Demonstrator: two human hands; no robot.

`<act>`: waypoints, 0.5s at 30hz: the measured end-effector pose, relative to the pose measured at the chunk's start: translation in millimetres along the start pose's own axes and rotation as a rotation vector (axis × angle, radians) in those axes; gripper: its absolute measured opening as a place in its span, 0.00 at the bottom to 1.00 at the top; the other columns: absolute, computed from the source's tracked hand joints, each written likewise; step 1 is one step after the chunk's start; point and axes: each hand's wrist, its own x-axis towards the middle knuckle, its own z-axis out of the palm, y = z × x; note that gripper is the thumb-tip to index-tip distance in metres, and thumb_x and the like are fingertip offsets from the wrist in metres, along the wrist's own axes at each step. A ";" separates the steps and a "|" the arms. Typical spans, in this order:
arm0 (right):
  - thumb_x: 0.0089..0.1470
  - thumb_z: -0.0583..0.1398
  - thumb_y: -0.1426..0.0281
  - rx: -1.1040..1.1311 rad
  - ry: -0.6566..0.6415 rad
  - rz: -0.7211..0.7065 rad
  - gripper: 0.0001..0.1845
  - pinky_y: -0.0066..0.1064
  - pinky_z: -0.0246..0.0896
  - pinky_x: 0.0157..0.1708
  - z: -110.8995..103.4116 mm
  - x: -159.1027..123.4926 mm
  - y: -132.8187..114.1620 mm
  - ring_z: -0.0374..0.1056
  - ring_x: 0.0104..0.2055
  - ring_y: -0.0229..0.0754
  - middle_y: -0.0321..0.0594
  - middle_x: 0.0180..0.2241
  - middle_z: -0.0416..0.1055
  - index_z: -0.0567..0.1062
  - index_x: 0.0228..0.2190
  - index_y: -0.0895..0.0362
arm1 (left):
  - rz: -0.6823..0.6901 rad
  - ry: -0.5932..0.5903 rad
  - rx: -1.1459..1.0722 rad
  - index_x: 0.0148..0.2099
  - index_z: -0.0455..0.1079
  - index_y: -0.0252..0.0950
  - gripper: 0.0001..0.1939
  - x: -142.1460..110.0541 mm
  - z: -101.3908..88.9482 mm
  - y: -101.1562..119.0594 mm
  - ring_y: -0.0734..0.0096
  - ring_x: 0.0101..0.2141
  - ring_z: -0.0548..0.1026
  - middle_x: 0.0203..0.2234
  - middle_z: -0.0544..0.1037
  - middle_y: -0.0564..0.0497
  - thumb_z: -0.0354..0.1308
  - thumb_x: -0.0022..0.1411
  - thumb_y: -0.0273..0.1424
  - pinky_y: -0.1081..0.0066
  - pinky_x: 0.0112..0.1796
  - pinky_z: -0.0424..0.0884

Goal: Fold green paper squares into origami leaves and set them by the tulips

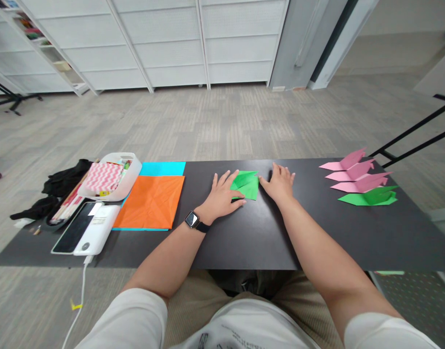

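A: How many paper pieces are there?

B: Three pink folded-paper birds (363,185) and one bright green folded-paper bird (371,198) stand in a row toward the right end of the long dark tabletop (222,247). One smaller green folded paper square (247,186) lies between the two hands.

A: And to the left?

B: A square orange paper sheet (149,201) on top of bright blue paper (164,168); I can't count the layers. Beyond them are one white plastic basket (134,177), one dark-screened phone (75,229) and one white power bank (97,230).

A: How does the square look?

B: Flat on the table, roughly square, with faint creases and a darker green patch along its upper part. Fingers hide its left edge.

A: The hands?

B: The left hand (222,195) is spread, its fingers over the square's left side. The right hand (281,184) lies loosely extended, thumb tip at the right edge; whether it touches, I can't tell. Neither pinches anything.
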 end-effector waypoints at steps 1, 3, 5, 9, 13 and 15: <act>0.61 0.60 0.51 0.005 0.006 0.002 0.44 0.74 0.36 0.70 -0.9 0.2 -0.7 0.51 0.74 0.74 0.66 0.69 0.61 0.62 0.69 0.63 | 0.001 0.002 -0.002 0.50 0.85 0.51 0.11 0.0 0.3 -0.3 0.39 0.76 0.48 0.79 0.50 0.54 0.66 0.68 0.44 0.27 0.71 0.36; 0.62 0.59 0.52 0.021 0.023 -0.005 0.42 0.75 0.37 0.69 -3.9 0.1 -2.9 0.53 0.73 0.72 0.65 0.68 0.63 0.63 0.69 0.62 | 0.001 0.002 -0.003 0.50 0.85 0.51 0.11 0.0 0.8 -0.9 0.39 0.77 0.47 0.79 0.50 0.55 0.66 0.69 0.44 0.27 0.72 0.35; 0.63 0.59 0.52 0.040 0.032 -0.037 0.41 0.74 0.37 0.70 -8.4 -1.8 -6.3 0.55 0.72 0.70 0.64 0.67 0.65 0.62 0.69 0.61 | 0.000 -0.001 0.002 0.50 0.85 0.51 0.12 -0.1 0.7 -1.0 0.40 0.77 0.47 0.79 0.50 0.55 0.66 0.69 0.44 0.28 0.72 0.35; 0.61 0.61 0.49 0.062 -0.036 -0.166 0.47 0.71 0.38 0.71 -16.1 -12.0 -16.9 0.56 0.72 0.68 0.62 0.68 0.64 0.58 0.72 0.59 | -0.005 -0.007 0.014 0.51 0.85 0.51 0.12 -0.3 -1.4 0.2 0.40 0.76 0.48 0.78 0.51 0.54 0.66 0.69 0.44 0.27 0.72 0.36; 0.59 0.62 0.46 0.029 -0.167 -0.235 0.54 0.69 0.36 0.73 -14.7 -24.8 -26.5 0.47 0.76 0.71 0.61 0.73 0.55 0.52 0.75 0.59 | -0.013 -0.019 0.020 0.51 0.85 0.52 0.12 0.6 -3.3 1.2 0.39 0.76 0.49 0.78 0.51 0.54 0.66 0.68 0.44 0.28 0.72 0.37; 0.59 0.61 0.44 0.007 -0.203 -0.248 0.56 0.70 0.33 0.73 -12.1 -28.8 -29.6 0.44 0.77 0.72 0.60 0.75 0.52 0.49 0.76 0.60 | -0.016 -0.026 0.022 0.50 0.85 0.52 0.12 1.0 -2.9 0.8 0.39 0.76 0.49 0.78 0.51 0.55 0.66 0.68 0.44 0.28 0.72 0.36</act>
